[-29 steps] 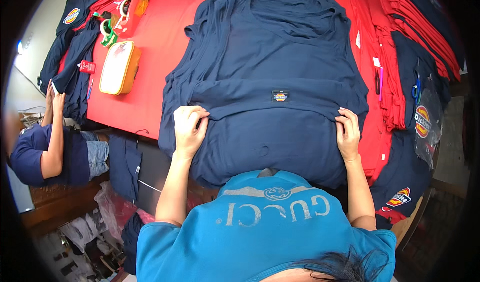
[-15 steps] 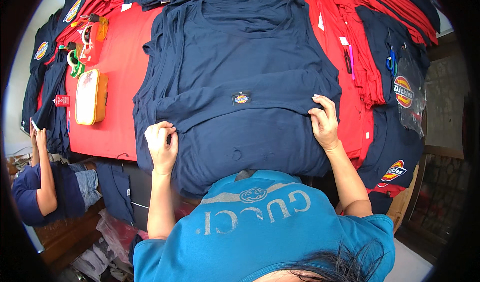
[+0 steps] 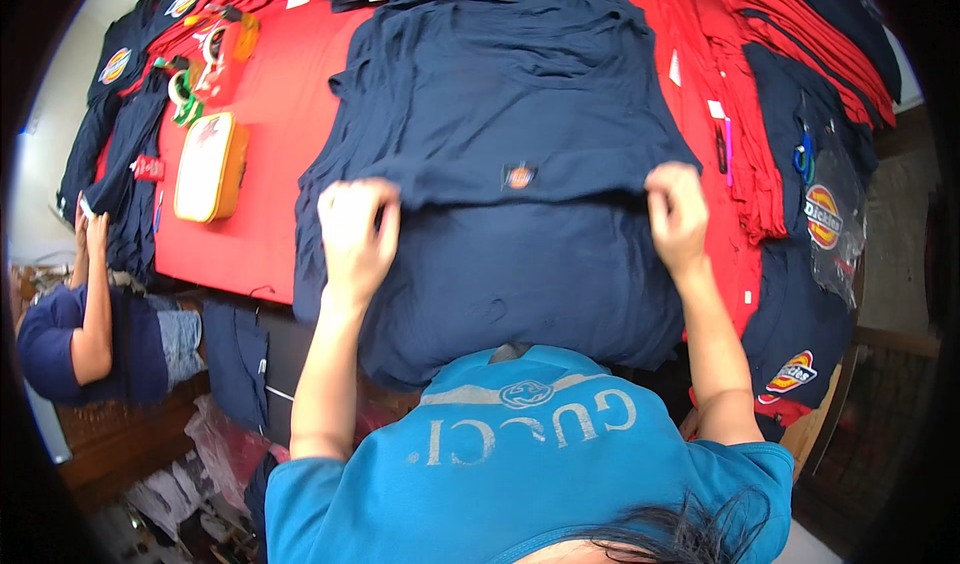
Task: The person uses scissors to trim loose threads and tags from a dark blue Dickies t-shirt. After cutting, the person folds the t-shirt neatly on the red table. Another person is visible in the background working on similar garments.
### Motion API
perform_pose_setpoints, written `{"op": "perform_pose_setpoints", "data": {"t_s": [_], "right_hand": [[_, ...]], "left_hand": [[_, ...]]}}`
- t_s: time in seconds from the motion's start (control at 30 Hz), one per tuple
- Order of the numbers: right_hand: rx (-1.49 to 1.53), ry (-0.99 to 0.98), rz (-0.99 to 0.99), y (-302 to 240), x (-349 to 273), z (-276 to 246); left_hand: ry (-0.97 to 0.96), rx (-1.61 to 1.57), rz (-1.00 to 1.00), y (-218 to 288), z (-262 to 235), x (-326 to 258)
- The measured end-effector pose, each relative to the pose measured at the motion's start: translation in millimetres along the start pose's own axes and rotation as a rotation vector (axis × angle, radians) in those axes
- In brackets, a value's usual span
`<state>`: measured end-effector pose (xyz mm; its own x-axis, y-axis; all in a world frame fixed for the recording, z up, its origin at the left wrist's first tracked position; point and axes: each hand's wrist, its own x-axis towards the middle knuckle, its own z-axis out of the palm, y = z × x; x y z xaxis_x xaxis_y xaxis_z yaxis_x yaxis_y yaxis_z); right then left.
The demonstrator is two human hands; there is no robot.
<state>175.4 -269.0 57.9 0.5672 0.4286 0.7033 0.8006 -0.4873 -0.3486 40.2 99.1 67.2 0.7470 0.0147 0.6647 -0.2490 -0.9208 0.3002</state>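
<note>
Both our hands have slid up with the fold since a moment ago, left hand (image 3: 355, 229) and right hand (image 3: 678, 214) with fingers pinched on the navy shirt (image 3: 500, 114) atop the stack on the red surface (image 3: 270, 124), its lower hem turned up, the fold only partway made.

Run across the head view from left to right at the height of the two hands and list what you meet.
Co-worker's raised forearm → yellow zip case → bare red table cover → left hand → small logo patch on the navy shirt → right hand → red shirt stack → bagged navy shirt.
</note>
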Motion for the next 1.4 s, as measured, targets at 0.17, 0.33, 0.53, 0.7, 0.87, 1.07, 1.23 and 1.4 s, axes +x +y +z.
{"op": "perform_pose_setpoints", "data": {"t_s": [0.17, 0.33, 0.53, 0.7, 0.87, 1.07, 1.23, 1.4], "right_hand": [[-0.341, 0.042, -0.082, -39, 120, 48], [0.413, -0.371, -0.177, -120, 140, 169], [0.083, -0.418, 0.010, -144, 113, 278], [0.138, -0.285, -0.088, -151, 107, 270], [0.304, -0.125, -0.079, -138, 110, 254], [1.331, -0.234, 0.664, -69, 107, 201], [1.755, -0.064, 0.865, -20, 74, 206], [1.758, 0.049, 0.894, -20, 65, 207]], "left_hand": [[0.144, 0.080, -0.064, -26, 17, 101], [-0.047, 0.038, -0.513, -27, -16, 59], [-0.087, 0.124, -0.722, 5, -10, -48], [0.024, 0.044, -0.713, 9, -7, -75], [0.026, 0.040, -0.701, 15, -17, -79], [-0.178, 0.113, -0.354, 65, -62, -108], [-0.231, 0.089, -0.207, 102, -59, -144], [-0.242, 0.020, -0.282, 113, -58, -157]]}}
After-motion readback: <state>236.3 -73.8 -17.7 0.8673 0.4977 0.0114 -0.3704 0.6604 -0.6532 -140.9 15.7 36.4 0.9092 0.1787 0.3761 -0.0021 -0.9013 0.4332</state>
